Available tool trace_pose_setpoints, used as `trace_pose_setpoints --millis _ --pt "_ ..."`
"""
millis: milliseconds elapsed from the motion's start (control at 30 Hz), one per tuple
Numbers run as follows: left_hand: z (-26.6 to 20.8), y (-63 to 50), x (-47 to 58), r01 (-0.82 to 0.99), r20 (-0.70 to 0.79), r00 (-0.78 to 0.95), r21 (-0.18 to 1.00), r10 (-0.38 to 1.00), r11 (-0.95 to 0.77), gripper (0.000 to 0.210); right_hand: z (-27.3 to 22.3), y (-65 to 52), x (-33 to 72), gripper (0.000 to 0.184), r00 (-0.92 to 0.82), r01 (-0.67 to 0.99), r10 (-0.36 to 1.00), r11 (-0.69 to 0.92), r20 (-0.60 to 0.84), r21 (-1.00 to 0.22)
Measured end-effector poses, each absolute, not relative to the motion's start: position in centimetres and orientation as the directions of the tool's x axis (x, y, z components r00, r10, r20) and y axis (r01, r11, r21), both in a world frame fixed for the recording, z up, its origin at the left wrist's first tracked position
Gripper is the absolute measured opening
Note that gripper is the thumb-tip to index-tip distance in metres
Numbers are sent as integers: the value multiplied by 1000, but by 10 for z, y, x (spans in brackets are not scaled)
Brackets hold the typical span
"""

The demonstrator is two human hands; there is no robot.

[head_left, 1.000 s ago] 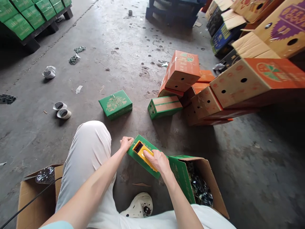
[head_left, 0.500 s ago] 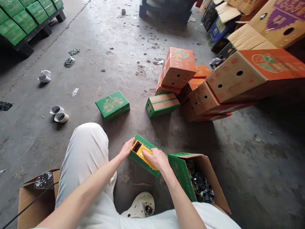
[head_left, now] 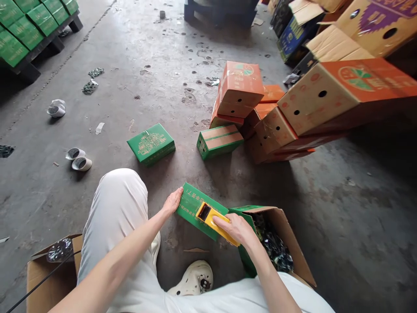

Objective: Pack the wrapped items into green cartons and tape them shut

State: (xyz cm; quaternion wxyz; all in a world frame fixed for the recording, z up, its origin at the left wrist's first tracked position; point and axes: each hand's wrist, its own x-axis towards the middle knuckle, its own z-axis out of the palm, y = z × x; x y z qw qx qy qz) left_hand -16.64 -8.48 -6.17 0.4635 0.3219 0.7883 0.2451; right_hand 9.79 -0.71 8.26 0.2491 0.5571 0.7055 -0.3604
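Observation:
My left hand (head_left: 172, 201) grips the upper left end of a green carton (head_left: 192, 208) with printed lettering, thumb along its edge. In my right hand (head_left: 237, 227) is a yellow handheld tool (head_left: 220, 224) with a dark window at its front end. The tool lies slanted over the right part of the carton's green face; whether it touches the face, I cannot tell. Just right of that carton stands an open green carton (head_left: 295, 241) holding crumpled dark plastic wrap (head_left: 276, 252). My right forearm hides part of it.
Ahead on the floor are a green box (head_left: 152, 143) and another green box (head_left: 220, 141). Orange cartons (head_left: 239, 89) are stacked at right. Empty tape cores (head_left: 81, 164) lie at left. Near my left knee stands an open brown carton (head_left: 48, 278). Green boxes (head_left: 29, 32) fill a pallet at far left.
My right hand has drawn the yellow tool rightward and toward me, uncovering lettering on the left of the carton's face. My left hand stays at the carton's end. The view has shifted slightly.

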Motion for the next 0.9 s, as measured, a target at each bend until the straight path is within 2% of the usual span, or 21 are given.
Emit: trace_pose_setpoints --millis 67,100,167,233,267,400,500,667,767,900 --pt "-56 -88 -160 503 -419 -438 619 795 603 62 83 -7 94 54 -240 969 603 106 -761 -221" --pt "-53 -90 -156 629 -309 -416 582 855 516 62 83 -6 93 54 -237 970 603 105 -762 -219" --pt "-49 -98 -146 822 -129 -189 521 973 229 61 84 -6 91 55 -241 969 596 107 -766 -221" --pt "-47 -106 -138 879 -66 92 475 994 -50 62 85 -6 90 54 -237 970 591 106 -771 -217" --pt "-48 -109 -134 881 -62 173 455 983 -127 63 85 -6 90 54 -233 971 590 104 -773 -213" --pt "-51 -110 -134 901 -77 212 400 974 -165 66 86 -10 99 55 -274 957 575 89 -771 -274" --pt "-52 -102 -142 890 -81 264 404 961 -211 65 85 -12 125 56 -283 943 537 6 -795 -332" --pt "-50 -95 -157 871 -105 342 409 934 -273 65 87 -13 167 54 -160 963 495 -112 -854 -245" --pt "-47 -98 -156 877 -118 357 383 927 -289 83 88 -14 170 51 -143 950 453 -187 -880 -251" --pt "-40 -99 -133 848 -126 457 359 880 -389 127 88 -15 166 51 -173 946 448 -173 -877 -275"
